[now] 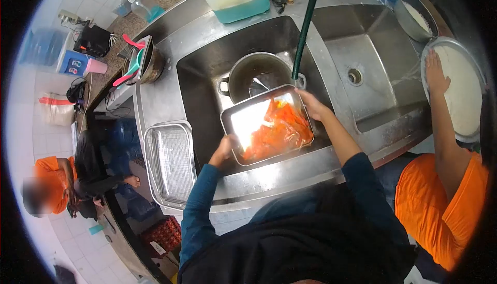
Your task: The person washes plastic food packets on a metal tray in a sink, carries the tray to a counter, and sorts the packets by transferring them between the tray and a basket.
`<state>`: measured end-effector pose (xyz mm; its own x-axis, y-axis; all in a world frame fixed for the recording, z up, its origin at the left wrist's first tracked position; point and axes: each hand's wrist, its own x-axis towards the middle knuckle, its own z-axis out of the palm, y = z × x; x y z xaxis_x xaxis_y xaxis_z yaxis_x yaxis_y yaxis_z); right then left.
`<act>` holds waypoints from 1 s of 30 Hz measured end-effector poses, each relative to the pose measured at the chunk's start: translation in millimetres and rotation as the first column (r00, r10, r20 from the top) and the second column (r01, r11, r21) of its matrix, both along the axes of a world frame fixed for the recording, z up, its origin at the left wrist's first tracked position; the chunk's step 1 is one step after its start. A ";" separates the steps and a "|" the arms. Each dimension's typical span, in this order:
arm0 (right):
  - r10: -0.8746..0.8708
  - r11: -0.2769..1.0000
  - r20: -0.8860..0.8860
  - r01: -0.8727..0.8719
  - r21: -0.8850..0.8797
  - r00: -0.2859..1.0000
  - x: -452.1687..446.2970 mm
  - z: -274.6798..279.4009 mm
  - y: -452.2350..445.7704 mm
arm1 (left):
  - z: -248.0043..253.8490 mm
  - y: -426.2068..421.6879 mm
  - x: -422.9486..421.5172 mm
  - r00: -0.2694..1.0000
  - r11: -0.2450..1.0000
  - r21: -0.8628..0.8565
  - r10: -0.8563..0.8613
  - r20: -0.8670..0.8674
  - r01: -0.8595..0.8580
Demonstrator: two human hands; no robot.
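Metal tray (240, 121) is held in both hands: its left short side is gripped by the left hand (222, 151), and its far right corner by the right hand (310, 103). Both hands are closed on the rim, though the fingers under it are mostly hidden. The long axis of the tray is run roughly from hand to hand, slanted so that the right end is set farther from the body. Whether the tray is tipped cannot be told for certain.

Orange food pieces (282, 123) are heaped between the hands, crowded toward the right hand and the near edge; bare bright metal is left showing just beside the left hand.

Beyond both hands, a pot (240, 74) is partly covered from view by the far edge of the tray. It is placed ahead and to the right of the left hand, ahead and to the left of the right hand, which is the nearer one. Contact between tray and pot cannot be judged.

Just past the right hand, a green hose (306, 30) is hung down. The pot is set in a sink basin (202, 71) below the hands. Left of the left hand, a wire basket (170, 159) is rested on the worktop (160, 105). Well to the right of the right hand, a round pan (458, 87) is touched by a co-worker's hand (437, 77).
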<state>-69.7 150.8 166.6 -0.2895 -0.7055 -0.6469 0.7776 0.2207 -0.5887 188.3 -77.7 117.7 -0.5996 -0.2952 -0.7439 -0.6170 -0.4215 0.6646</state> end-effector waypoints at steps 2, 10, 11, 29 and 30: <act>0.002 0.995 -0.036 -0.006 -0.101 0.999 -0.5 2.1 13.6 | 25.1 -8.8 2.2 0.999 1.000 0.007 -0.015 -0.038 0.015; -0.325 0.936 -0.818 0.282 -0.208 0.474 51.1 115.9 47.4 | 169.2 41.1 -15.1 0.924 0.948 -0.103 0.263 -0.277 -0.301; -0.359 0.913 -0.908 0.284 -0.293 0.217 54.4 120.4 43.1 | 174.5 48.6 -13.3 0.912 0.941 -0.112 0.274 -0.305 -0.321; -0.322 0.892 -0.896 0.416 -0.177 0.307 91.2 29.9 0.3 | 240.3 119.8 -62.4 0.980 0.607 -0.792 -0.111 -0.166 -0.066; -0.353 0.889 -0.862 0.418 -0.188 0.363 94.1 29.9 -0.4 | 248.1 123.9 -67.1 0.988 0.548 -0.837 -0.121 -0.101 -0.019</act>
<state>24.4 150.4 196.4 -0.9387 -0.3356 0.0782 -0.1159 0.0937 -0.9888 121.2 46.2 365.8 -0.7028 -0.7053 -0.0930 -0.4976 0.3939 0.7728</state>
